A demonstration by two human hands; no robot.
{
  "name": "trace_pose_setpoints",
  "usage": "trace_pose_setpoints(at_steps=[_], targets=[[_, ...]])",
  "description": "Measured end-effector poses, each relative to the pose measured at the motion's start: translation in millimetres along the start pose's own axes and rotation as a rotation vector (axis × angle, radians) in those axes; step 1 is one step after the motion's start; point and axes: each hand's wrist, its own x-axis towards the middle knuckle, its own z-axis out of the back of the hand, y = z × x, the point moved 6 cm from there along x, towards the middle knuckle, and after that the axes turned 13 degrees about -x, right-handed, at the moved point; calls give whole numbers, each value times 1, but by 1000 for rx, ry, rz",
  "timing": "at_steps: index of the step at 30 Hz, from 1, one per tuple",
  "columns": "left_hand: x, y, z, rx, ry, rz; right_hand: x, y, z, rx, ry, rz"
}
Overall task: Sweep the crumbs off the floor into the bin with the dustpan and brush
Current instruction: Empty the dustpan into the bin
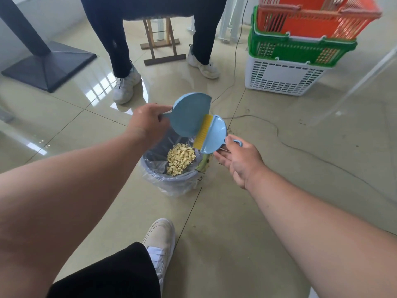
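- Head view, looking down on both bare forearms over a glossy tiled floor (pixel 279 160).
- Left hand (pixel 148 123): fingers curled tight round the thin handle of the blue dustpan (pixel 190 114), held tilted over the bin (pixel 171 171).
- Right hand (pixel 238 161): thumb and forefinger pinched on the loop handle of the blue brush (pixel 214 136); remaining fingers loose and slightly spread beneath it.
- Brush's yellow bristles (pixel 203 131) pressed against the dustpan's lower edge, directly above the bin's mouth.
- One dustpan, one brush, one bin.
- Bin: small, round, lined with a clear plastic bag (pixel 176 186), standing on the floor between the two hands; inside, a heap of pale yellow crumbs (pixel 180 159) and a greenish stalk-like scrap (pixel 204 164) at the right rim.
- A few dark specks (pixel 300 122) scattered on the tiles to the right.
- Three stacked baskets at upper right: orange (pixel 311 20) on top, green (pixel 296 48) in the middle, white (pixel 281 76) at the bottom; contents not visible.
- Seated person's two legs and white shoes (pixel 126 84) beyond the bin, beside a black table base (pixel 47 63).
- Own beige shoe (pixel 160 239) near the bottom edge.
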Motion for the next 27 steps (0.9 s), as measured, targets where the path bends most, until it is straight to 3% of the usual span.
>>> trace_pose_setpoints(at_steps=[4, 7, 14, 20, 27], targets=[[0, -5, -16, -172, 22, 150, -2, 6, 13, 219, 37, -38], [-1, -14, -32, -289, 36, 199, -4, 9, 30, 243, 49, -32], [-15, -38, -84, -383, 288, 356, -9, 13, 93, 313, -21, -26], [-40, -61, -135, -386, 431, 422, -13, -1, 154, 58, -166, -4], [-76, -71, -173, -183, 524, 481, -22, -35, 238, -70, -373, -49]])
